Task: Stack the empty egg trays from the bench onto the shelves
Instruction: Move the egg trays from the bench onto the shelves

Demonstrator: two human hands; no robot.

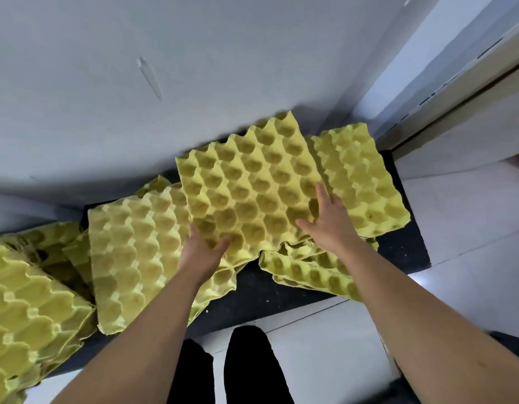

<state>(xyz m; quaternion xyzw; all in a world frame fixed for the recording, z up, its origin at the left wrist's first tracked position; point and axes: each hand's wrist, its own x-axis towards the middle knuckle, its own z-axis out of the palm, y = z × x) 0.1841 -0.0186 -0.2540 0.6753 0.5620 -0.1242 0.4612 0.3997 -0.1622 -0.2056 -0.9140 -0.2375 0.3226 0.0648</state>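
Left hand (201,252) grips the near edge of a yellow egg tray (246,193), fingers clenched on it; right hand (329,220) lies flat on its right side, fingers spread. The tray sits tilted atop further trays (136,252) on the dark desk (252,295), below the grey wall (136,83). No legible writing or brand marks.

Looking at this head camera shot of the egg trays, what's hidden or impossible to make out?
Head view only:
- Shelves: none in the frame, so the destination cannot be seen.
- Left pile: cut off by the left edge; its tray count is unclear.
- Trays under the held tray: mostly covered by it and the right arm.
- Left hand: fingers tucked under the tray, hidden.
- Bench: largely covered by trays.
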